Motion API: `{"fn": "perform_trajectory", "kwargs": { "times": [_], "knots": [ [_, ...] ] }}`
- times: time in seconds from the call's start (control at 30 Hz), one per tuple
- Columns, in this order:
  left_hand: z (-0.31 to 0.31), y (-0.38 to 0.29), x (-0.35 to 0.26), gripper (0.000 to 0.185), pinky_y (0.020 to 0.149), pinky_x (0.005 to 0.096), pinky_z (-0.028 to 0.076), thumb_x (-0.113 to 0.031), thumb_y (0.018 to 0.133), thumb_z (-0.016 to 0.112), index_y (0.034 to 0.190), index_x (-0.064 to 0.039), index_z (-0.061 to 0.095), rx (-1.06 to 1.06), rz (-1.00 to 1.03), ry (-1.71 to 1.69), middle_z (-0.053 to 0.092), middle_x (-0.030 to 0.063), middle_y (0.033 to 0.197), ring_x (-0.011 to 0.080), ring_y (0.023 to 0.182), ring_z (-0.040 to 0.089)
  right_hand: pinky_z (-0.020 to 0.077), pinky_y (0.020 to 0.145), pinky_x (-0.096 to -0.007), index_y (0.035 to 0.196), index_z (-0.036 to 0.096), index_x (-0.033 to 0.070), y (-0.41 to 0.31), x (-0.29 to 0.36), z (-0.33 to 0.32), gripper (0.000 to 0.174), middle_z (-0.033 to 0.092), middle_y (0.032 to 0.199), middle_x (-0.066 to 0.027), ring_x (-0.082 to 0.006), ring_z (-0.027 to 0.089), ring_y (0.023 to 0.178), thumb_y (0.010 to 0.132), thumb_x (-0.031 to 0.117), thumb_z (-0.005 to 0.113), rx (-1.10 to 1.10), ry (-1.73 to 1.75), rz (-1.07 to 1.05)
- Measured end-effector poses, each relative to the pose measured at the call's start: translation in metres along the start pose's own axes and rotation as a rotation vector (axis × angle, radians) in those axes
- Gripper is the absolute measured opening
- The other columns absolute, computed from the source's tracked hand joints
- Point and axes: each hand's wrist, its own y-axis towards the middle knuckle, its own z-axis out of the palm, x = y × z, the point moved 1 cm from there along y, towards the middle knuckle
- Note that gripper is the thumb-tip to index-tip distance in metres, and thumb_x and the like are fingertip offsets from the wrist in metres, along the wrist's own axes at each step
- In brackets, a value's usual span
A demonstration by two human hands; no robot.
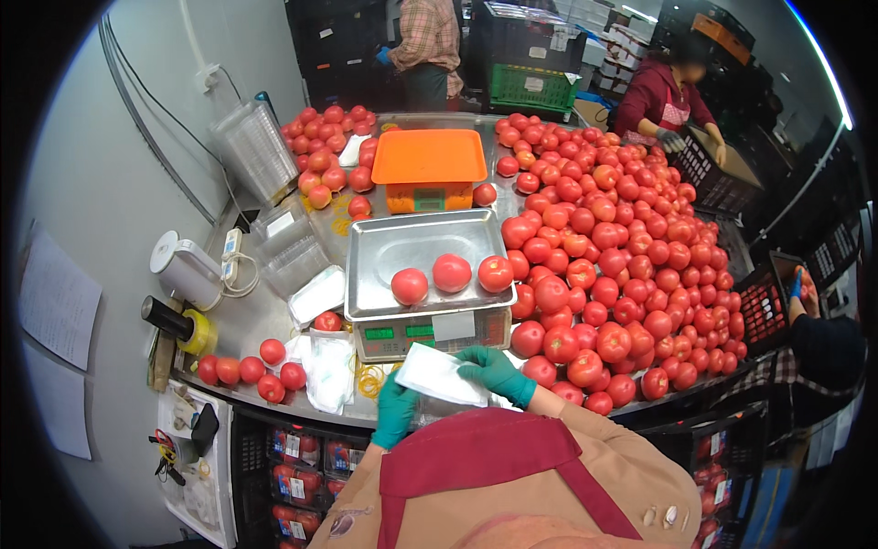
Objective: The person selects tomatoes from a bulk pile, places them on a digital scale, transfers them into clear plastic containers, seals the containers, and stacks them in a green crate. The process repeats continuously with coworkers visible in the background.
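Observation:
A white absorbent pad [441,376] is held between my two green-gloved hands, just in front of a digital scale [384,343]. My left hand [396,406] grips the pad's left end. At its right end, my right hand [495,374] has its fingers closed on it. Below the pad, partly hidden, lies a clear plastic container [439,406]. The scale's steel tray [422,240] bears three tomatoes, one of them a red tomato [409,286] at the left. More white pads [329,370] lie left of the scale, beside yellow rubber bands [371,381].
A large heap of tomatoes [617,261] covers the table's right side. Behind the steel tray stands an orange scale [429,156]. Stacked clear containers [255,147], a white kettle [185,264] and a tape roll [200,333] are at left. Crates of packed tomatoes [296,473] sit below. Several people work nearby.

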Motion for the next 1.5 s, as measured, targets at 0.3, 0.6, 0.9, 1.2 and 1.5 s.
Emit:
{"fn": "perform_trajectory", "kwargs": {
  "times": [0.3, 0.6, 0.9, 1.2, 1.5],
  "knots": [
    [-0.091, -0.019, 0.005, 0.058, 0.110, 0.0440, 0.031, -0.009, 0.082, 0.065, 0.138, 0.000, 0.050, -0.345, 0.433, 1.076, 0.047, 0.0224, 0.135, 0.0384, 0.129, 0.041, 0.0511, 0.081, -0.0454, 0.116, 0.062, 0.008, -0.011, -0.013, 0.009, 0.034, 0.061, 0.108, -0.0146, -0.0367, 0.061, 0.093, 0.087, 0.026, 0.062, -0.111, -0.907, -0.520],
    [-0.086, -0.018, 0.005, 0.063, 0.105, 0.0529, 0.037, -0.040, 0.085, 0.064, 0.137, -0.008, 0.052, -0.314, 0.339, 1.322, 0.048, 0.0266, 0.137, 0.0446, 0.126, 0.043, 0.0475, 0.091, -0.0365, 0.152, 0.029, 0.021, -0.026, 0.046, -0.062, 0.063, 0.060, 0.121, -0.0176, -0.0332, 0.061, 0.105, 0.094, 0.017, 0.054, -0.287, -0.611, -0.240],
    [-0.081, -0.019, 0.000, 0.059, 0.103, 0.0523, 0.039, -0.039, 0.084, 0.062, 0.134, -0.009, 0.055, -0.351, 0.315, 1.345, 0.054, 0.0254, 0.131, 0.0423, 0.123, 0.047, 0.0497, 0.069, -0.0274, 0.156, 0.014, 0.018, -0.051, 0.098, -0.248, 0.079, 0.053, 0.083, -0.0014, -0.0103, 0.053, 0.071, 0.090, 0.003, 0.055, -0.793, -0.463, -0.571],
    [-0.086, -0.017, 0.010, 0.055, 0.104, 0.0524, 0.038, -0.045, 0.088, 0.057, 0.133, -0.013, 0.057, -0.337, 0.275, 1.461, 0.055, 0.0197, 0.131, 0.0403, 0.124, 0.046, 0.0424, 0.045, -0.0266, 0.156, 0.009, 0.016, -0.173, 0.337, -0.419, 0.093, 0.064, 0.074, -0.0090, -0.0130, 0.055, 0.052, 0.081, -0.007, 0.058, -1.323, -0.221, -0.442],
    [-0.130, -0.007, 0.072, 0.054, 0.105, 0.0527, 0.038, -0.042, 0.088, 0.057, 0.132, -0.012, 0.057, -0.402, 0.429, 1.444, 0.055, 0.0202, 0.132, 0.0433, 0.125, 0.044, 0.0477, 0.049, -0.0297, 0.156, 0.010, 0.018, -0.216, 0.377, -0.448, 0.088, 0.071, 0.086, -0.0118, -0.0147, 0.061, 0.059, 0.083, -0.005, 0.051, -1.489, -0.311, -0.243]
  ]
}}
